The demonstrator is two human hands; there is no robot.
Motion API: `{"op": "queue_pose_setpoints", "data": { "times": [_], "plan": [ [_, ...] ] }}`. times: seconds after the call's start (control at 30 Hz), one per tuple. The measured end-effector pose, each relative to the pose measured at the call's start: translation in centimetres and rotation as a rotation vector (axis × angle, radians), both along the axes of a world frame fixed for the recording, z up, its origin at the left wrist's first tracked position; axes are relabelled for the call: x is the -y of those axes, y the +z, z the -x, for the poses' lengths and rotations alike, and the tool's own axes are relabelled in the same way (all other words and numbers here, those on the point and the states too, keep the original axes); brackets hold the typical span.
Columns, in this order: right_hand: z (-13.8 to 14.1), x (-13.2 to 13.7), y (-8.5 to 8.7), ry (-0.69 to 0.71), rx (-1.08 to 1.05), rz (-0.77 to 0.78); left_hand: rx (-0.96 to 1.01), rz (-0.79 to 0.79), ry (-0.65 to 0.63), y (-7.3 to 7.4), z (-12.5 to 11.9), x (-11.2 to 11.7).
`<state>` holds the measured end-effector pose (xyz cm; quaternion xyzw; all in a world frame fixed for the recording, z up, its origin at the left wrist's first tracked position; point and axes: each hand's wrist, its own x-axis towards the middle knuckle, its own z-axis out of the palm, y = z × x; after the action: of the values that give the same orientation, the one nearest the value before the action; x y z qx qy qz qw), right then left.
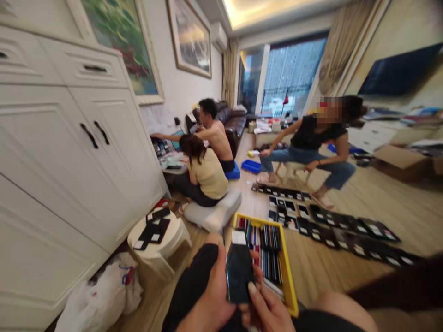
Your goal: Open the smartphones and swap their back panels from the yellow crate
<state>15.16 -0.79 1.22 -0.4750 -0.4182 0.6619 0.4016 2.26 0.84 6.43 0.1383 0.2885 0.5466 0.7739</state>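
Head view. A dark smartphone (239,269) is held between two bare hands, its long axis pointing away from the wearer and a white label (238,237) at its far end. The left hand (212,295) is closed about the phone, the thumb lying along its left edge. The right hand (270,306) pinches the near right corner, thumb tip on the dark face; its other fingers are partly hidden.

Just beyond the grip and to its right stands a yellow crate (290,276), packed with slim devices (268,258) set on edge in rows. Farther right of the grip, labelled dark devices (346,242) lie in lines across the wooden floor. To the left of the grip is a white stool (177,230) bearing several dark phones (157,230); nearer and farther left, a white plastic bag (107,293) rests on the floor beside a cabinet (51,152). Well beyond the grip, a person in a yellow top (209,177) sits on a grey cushion (207,219); a person in a dark top (316,138) sits to the right.
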Motion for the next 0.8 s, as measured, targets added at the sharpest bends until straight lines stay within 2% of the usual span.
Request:
{"op": "queue_pose_setpoints", "data": {
  "times": [0.07, 0.2, 0.3, 0.4, 0.5, 0.6, 0.7, 0.8],
  "plan": [
    [-0.4, 0.9, 1.5, -0.004, 0.007, -0.05, 0.021, -0.028, 0.005, 0.3, -0.1, 0.1],
    [-0.6, 1.6, 3.4, -0.125, 0.038, -0.054, 0.099, -0.055, -0.026, 0.4, 0.4, 0.1],
    [-0.6, 1.9, 3.5, -0.155, 0.01, -0.035, 0.11, -0.035, -0.023, 0.1, 0.8, 0.2],
    [-0.6, 2.1, 3.3, -0.17, 0.03, -0.05, 0.049, 0.043, 0.054, -0.6, 1.1, -0.1],
    [-0.9, 2.1, 3.2, -0.177, 0.114, -0.08, -0.078, 0.068, 0.248, -1.2, 1.1, -0.6],
    [-1.0, 2.3, 3.2, -0.126, 0.255, -0.152, -0.275, -0.067, 0.37, -1.2, 1.4, -1.1],
    [-0.6, 2.7, 2.5, -0.063, 0.409, -0.272, -0.53, -0.159, 0.393, -1.2, 2.3, -1.2],
    [0.5, 3.0, 0.6, -0.049, 0.476, -0.382, -0.753, -0.152, 0.337, -1.8, 3.5, -1.2]
  ]
}}
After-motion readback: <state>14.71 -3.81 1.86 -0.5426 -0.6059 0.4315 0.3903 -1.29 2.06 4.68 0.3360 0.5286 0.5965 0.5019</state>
